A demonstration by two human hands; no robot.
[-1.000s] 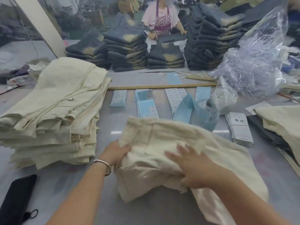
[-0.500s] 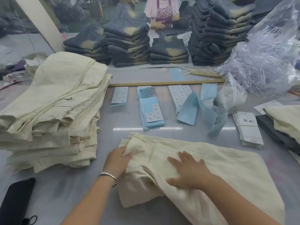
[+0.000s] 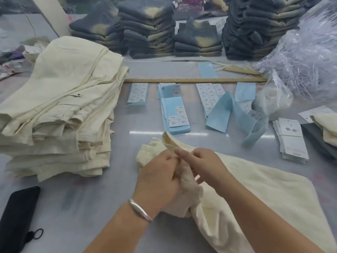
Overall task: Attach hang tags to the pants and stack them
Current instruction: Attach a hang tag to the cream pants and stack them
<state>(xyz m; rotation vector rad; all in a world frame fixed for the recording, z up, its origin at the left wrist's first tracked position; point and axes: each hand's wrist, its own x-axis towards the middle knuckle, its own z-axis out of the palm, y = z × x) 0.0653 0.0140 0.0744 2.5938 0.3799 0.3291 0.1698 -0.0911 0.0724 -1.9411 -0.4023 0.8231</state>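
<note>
A cream pair of pants (image 3: 255, 181) lies on the grey table in front of me, its waistband end bunched up between my hands. My left hand (image 3: 160, 178), with a silver bangle on the wrist, grips the bunched fabric near the waistband. My right hand (image 3: 202, 165) pinches the raised waistband edge beside it, index finger stretched out. A tall stack of folded cream pants (image 3: 60, 106) stands at the left. A pile of white hang tags (image 3: 291, 139) lies at the right.
Blue sheets of size stickers (image 3: 175, 108) lie in rows behind the pants, below a long wooden ruler (image 3: 193, 80). Stacks of dark jeans (image 3: 151, 31) line the back. Clear plastic bags (image 3: 306, 57) fill the right. A black phone (image 3: 16, 218) lies at the front left.
Both hands left their flat hold on the pants and came together at the waistband, lifting and bunching its edge. The camera view tipped lower.
</note>
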